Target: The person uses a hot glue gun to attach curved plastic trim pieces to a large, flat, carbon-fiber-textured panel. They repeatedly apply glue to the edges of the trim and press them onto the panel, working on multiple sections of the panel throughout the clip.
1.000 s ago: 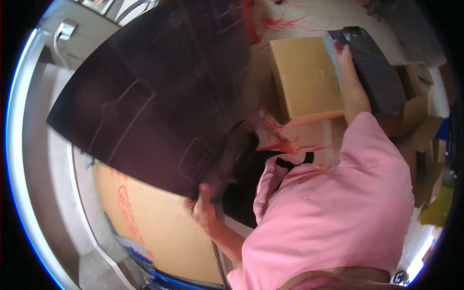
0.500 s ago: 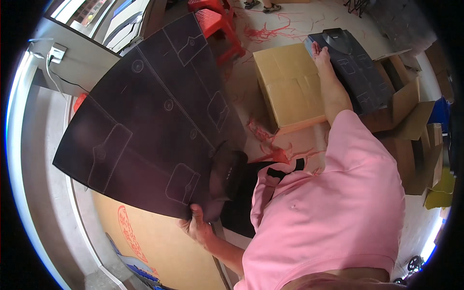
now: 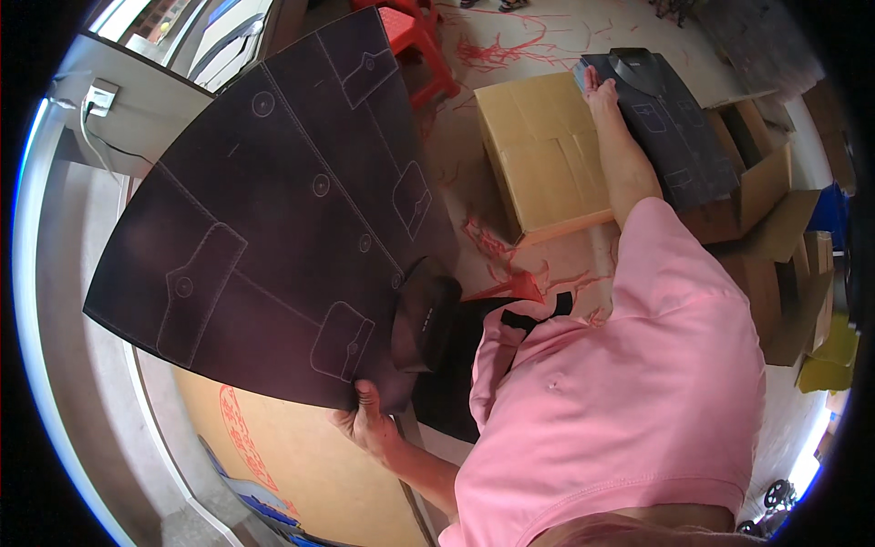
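Close in front of me, at the left, is a large dark jacket-shaped package (image 3: 273, 201) with printed pockets, buttons and a raised collar. My left hand (image 3: 369, 427) grips its lower edge, thumb on the printed face and fingers underneath. Farther off at the right lies a second dark jacket-shaped package (image 3: 682, 137), collar toward the far side. Stretched out to it, my right hand (image 3: 601, 94) rests against its left edge, fingers extended beside the collar. Whether more packages lie under that one is hard to tell.
A closed brown carton (image 3: 545, 150) stands on the floor left of my right forearm. Opened cartons (image 3: 761, 173) crowd the right side. Red plastic stools (image 3: 415, 46) and red strands (image 3: 497, 46) lie beyond. A large cardboard sheet or box (image 3: 310, 460) is beneath my left arm.
The package in my left hand has shifted slightly left and tilted a little, showing its print more sharply. My right hand stays at the far package's edge, moved only slightly.
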`<action>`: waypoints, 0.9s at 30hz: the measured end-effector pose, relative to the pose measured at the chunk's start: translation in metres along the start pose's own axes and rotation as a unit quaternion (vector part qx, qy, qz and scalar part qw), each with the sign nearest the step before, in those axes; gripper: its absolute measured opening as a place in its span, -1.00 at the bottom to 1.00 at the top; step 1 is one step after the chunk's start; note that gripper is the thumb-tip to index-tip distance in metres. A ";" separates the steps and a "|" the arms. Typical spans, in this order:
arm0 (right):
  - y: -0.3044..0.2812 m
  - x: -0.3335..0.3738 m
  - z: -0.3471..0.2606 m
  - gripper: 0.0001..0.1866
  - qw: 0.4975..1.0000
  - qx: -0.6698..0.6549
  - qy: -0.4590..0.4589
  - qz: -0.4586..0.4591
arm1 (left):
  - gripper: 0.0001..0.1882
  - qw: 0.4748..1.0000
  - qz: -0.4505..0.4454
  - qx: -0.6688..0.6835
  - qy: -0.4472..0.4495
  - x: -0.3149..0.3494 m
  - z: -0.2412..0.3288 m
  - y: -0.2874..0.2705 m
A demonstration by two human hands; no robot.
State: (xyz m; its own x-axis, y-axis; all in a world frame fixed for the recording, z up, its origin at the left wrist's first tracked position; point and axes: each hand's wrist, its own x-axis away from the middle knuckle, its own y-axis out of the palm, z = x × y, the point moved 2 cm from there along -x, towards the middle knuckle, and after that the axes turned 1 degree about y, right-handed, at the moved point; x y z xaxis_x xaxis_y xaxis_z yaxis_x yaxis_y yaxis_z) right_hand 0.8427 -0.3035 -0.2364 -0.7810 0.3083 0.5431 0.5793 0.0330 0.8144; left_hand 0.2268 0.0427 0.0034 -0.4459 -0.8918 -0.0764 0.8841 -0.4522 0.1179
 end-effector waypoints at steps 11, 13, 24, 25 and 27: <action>-0.007 0.055 0.022 -0.59 0.838 0.402 0.241 -0.278 | -0.83 0.998 -0.050 0.025 -0.028 -0.004 0.020 0.022; -0.002 0.112 0.045 -0.47 0.723 0.427 0.350 -0.416 | -0.84 0.998 -0.051 0.028 -0.032 -0.006 0.024 0.026; 0.018 0.387 0.090 -0.37 0.530 0.586 0.329 -0.517 | -0.65 0.992 -0.089 0.085 -0.035 -0.004 0.022 0.024; 0.021 0.390 0.089 -0.41 0.524 0.574 0.334 -0.534 | -0.63 0.991 -0.103 0.080 -0.022 -0.004 0.016 0.019; 0.019 0.365 0.080 -0.51 0.616 0.519 0.310 -0.505 | -0.58 0.989 -0.131 0.072 0.006 -0.007 0.000 0.018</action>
State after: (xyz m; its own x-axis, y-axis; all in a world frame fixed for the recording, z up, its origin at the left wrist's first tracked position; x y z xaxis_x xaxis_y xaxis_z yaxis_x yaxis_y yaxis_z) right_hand 0.5869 -0.1139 -0.0388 -0.6183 -0.7794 0.1017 -0.6893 0.5999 0.4061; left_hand 0.2455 0.0407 0.0055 -0.6543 -0.7442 -0.1342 0.7093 -0.6655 0.2325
